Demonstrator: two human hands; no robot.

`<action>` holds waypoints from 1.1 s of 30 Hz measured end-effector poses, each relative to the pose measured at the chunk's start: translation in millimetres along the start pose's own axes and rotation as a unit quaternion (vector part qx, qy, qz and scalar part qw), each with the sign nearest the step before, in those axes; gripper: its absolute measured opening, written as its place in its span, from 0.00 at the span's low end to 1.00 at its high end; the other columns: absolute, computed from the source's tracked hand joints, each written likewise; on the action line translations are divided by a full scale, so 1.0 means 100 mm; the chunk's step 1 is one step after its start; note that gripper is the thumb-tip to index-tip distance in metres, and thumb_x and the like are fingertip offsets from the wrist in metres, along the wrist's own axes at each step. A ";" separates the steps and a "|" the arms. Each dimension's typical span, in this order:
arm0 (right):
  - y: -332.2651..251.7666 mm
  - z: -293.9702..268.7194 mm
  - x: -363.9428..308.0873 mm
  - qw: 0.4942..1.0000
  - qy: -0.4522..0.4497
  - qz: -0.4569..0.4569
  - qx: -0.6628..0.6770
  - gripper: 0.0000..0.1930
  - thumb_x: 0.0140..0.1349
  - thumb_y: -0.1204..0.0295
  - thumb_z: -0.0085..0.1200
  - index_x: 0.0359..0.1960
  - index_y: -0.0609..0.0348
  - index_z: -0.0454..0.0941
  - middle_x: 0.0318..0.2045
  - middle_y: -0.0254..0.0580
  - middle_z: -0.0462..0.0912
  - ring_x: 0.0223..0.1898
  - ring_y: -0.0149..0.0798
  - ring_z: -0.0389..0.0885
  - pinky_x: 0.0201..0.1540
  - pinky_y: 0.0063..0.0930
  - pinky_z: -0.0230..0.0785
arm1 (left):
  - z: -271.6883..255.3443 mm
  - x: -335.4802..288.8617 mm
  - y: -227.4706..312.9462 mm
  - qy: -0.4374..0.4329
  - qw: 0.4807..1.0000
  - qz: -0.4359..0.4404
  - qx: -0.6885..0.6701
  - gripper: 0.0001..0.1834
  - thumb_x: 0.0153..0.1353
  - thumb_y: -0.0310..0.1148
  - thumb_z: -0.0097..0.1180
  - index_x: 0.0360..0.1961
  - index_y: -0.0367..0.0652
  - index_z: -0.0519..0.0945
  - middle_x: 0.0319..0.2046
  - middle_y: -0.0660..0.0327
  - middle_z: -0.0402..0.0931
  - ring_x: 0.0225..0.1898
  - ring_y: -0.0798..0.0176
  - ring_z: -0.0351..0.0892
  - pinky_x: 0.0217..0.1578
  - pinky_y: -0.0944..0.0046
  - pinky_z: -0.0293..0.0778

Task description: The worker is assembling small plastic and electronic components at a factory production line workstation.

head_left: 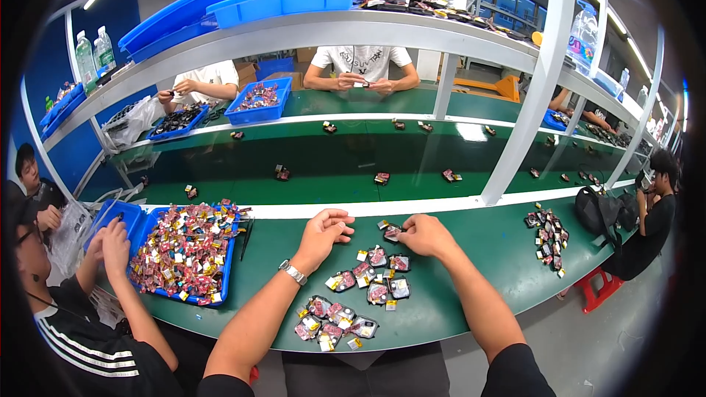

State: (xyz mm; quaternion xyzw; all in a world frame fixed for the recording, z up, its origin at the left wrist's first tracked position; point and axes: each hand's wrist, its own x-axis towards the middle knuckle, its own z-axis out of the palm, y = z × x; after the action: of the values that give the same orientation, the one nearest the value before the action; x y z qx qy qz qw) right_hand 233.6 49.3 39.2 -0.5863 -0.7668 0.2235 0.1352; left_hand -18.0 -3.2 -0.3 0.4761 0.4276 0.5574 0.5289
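My right hand (pixel 429 236) has its fingers pinched on a small electronic module (pixel 392 233), a dark casing with a reddish circuit board and a little battery. That module is at the far side of the loose group in front of me. To its left, my left hand (pixel 326 237) hovers above the green table (pixel 471 250), fingers curved and apart, with nothing visible in them. Nearer me lie several similar modules (pixel 377 292), and closer still a tight cluster of more modules (pixel 340 314). Their batteries are silver with yellow tape.
A blue tray (pixel 229 265) heaped with modules stands left, beside black tweezers (pixel 246 237) and a co-worker's hands (pixel 110 246). Another pile of modules (pixel 548 239) lies right. Beyond a white rail, modules sit spaced along a green belt (pixel 323 176). A metal post (pixel 526 95) rises ahead.
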 end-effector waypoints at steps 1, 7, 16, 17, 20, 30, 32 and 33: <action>-0.06 0.04 0.00 1.000 -0.001 -0.014 0.013 0.21 0.49 0.62 0.65 0.41 0.65 0.81 0.33 0.46 0.85 0.37 0.43 0.84 0.44 0.33 0.74 | -0.01 0.00 -0.01 -0.001 1.000 0.005 0.025 0.13 0.66 0.22 0.48 0.52 0.34 0.71 0.48 0.51 0.78 0.43 0.64 0.80 0.43 0.66 0.79; -0.11 0.38 0.29 0.984 0.046 -0.147 0.092 0.21 0.49 0.71 0.61 0.47 0.64 0.78 0.35 0.45 0.83 0.36 0.42 0.82 0.44 0.33 0.74 | -0.01 0.00 -0.06 -0.003 0.997 0.020 0.074 0.14 0.65 0.22 0.48 0.51 0.35 0.73 0.47 0.54 0.79 0.41 0.67 0.79 0.39 0.69 0.77; -0.19 0.49 0.28 0.954 0.050 -0.292 0.051 0.27 0.47 0.70 0.67 0.52 0.61 0.76 0.51 0.48 0.76 0.51 0.47 0.75 0.56 0.38 0.69 | -0.10 -0.01 -0.09 0.022 0.972 0.057 0.226 0.14 0.63 0.25 0.52 0.51 0.35 0.76 0.43 0.57 0.81 0.39 0.69 0.79 0.40 0.67 0.77; -0.18 0.47 0.30 0.954 0.051 -0.292 0.052 0.27 0.47 0.70 0.67 0.52 0.61 0.76 0.51 0.48 0.76 0.51 0.47 0.75 0.56 0.38 0.69 | -0.07 -0.01 -0.09 0.021 0.972 0.057 0.226 0.14 0.63 0.25 0.52 0.51 0.35 0.76 0.43 0.57 0.81 0.39 0.69 0.79 0.40 0.67 0.77; -0.22 0.46 0.34 0.952 -0.013 -0.290 0.092 0.25 0.47 0.72 0.64 0.50 0.61 0.76 0.48 0.48 0.77 0.53 0.49 0.74 0.58 0.38 0.67 | -0.04 -0.01 -0.09 0.007 0.959 0.077 0.273 0.16 0.63 0.26 0.53 0.53 0.35 0.76 0.44 0.56 0.81 0.39 0.68 0.80 0.41 0.64 0.78; -0.44 0.43 0.13 0.909 0.051 -0.373 0.179 0.20 0.48 0.77 0.62 0.45 0.58 0.76 0.48 0.44 0.75 0.47 0.44 0.78 0.50 0.34 0.73 | 0.01 -0.04 0.03 -0.020 0.997 -0.073 0.001 0.20 0.69 0.29 0.47 0.60 0.34 0.69 0.48 0.57 0.76 0.46 0.65 0.79 0.45 0.65 0.79; -0.49 0.38 0.06 0.910 0.050 -0.381 0.157 0.20 0.48 0.77 0.62 0.46 0.57 0.76 0.50 0.43 0.75 0.54 0.47 0.73 0.56 0.37 0.70 | 0.03 -0.06 0.05 -0.042 0.994 -0.074 -0.063 0.20 0.70 0.29 0.47 0.61 0.34 0.69 0.48 0.57 0.75 0.47 0.65 0.78 0.46 0.65 0.79; -0.51 0.34 0.02 0.910 0.049 -0.381 0.158 0.20 0.48 0.77 0.62 0.46 0.57 0.76 0.50 0.43 0.75 0.54 0.47 0.73 0.56 0.37 0.70 | 0.04 -0.07 0.09 -0.045 0.993 -0.078 -0.077 0.19 0.70 0.29 0.47 0.61 0.35 0.69 0.49 0.57 0.75 0.49 0.64 0.77 0.48 0.63 0.79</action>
State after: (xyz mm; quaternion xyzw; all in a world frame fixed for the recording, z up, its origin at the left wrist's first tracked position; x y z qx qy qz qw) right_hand 174.1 34.0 35.1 -0.2305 -0.8791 0.2440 0.3384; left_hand -16.2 -11.3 8.2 0.4241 0.3952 0.5236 0.6244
